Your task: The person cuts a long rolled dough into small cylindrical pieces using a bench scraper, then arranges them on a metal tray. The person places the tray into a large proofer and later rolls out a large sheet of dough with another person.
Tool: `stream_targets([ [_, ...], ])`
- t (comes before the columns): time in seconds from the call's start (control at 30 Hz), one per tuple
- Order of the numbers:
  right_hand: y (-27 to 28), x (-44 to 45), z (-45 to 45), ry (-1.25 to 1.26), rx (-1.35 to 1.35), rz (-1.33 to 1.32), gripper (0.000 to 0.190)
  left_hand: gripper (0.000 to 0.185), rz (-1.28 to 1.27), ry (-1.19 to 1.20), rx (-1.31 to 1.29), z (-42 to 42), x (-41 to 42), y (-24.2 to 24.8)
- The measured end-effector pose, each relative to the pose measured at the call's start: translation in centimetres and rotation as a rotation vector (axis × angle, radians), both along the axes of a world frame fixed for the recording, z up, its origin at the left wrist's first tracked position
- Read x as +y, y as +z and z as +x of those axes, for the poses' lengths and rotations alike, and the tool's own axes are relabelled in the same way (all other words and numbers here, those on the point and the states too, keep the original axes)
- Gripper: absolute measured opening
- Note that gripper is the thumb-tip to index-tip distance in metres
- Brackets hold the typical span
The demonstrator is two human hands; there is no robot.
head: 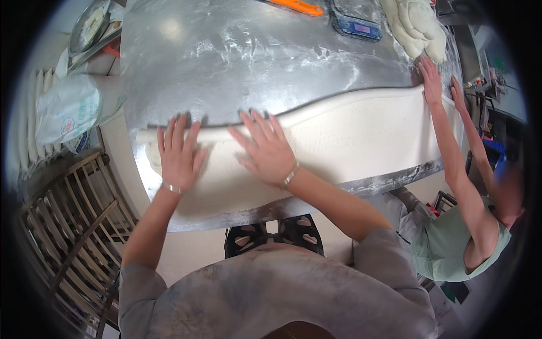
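Note:
A long, wide sheet of pale dough lies along the near side of a floured metal table. Its far edge is rolled into a thin tube. Flat and with fingers spread, my left hand rests on the dough near the left end, fingertips over the roll. To its right my right hand lies the same way, fingertips at the rolled edge. Neither hand grips anything. At the sheet's right end, a co-worker's two hands touch the same rolled edge.
At the table's far side are an orange-handled tool, a digital scale and a heap of dough. The co-worker stands at my right. A slatted rack, plastic-wrapped sacks and a metal bowl are left of the table.

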State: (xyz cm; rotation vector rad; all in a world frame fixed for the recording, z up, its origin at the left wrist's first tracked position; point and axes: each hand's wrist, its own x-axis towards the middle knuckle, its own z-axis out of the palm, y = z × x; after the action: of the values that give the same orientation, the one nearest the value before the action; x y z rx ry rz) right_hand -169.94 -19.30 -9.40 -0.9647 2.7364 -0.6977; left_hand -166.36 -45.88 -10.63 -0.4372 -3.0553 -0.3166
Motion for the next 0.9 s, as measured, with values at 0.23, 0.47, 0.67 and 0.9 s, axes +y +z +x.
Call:
stream_targets([
  [0.23, 0.1, 14.8, -13.9, -0.379, 0.305, 0.303, 0.06, 0.034, 0.034, 0.096, -0.157, -3.3, -1.2, 3.1],
  [0.47, -4.7, 24.7, -15.3, -0.648, 0.298, 0.371, 0.062, 0.04, 0.114, 0.063, 0.222, -6.0, -1.2, 0.0],
  [0.67, -2.5, 26.7, -3.1, -0.499, 0.28, 0.363, 0.058, 0.05, -0.098, 0.037, -0.021, 2.9, -0.6, 2.0],
  [0.9, 0.1, 29.9, -0.3, -0.423, 0.369, 0.36, 0.056, 0.046, -0.033, 0.061, -0.031, 1.7, -4.4, 1.7],
])
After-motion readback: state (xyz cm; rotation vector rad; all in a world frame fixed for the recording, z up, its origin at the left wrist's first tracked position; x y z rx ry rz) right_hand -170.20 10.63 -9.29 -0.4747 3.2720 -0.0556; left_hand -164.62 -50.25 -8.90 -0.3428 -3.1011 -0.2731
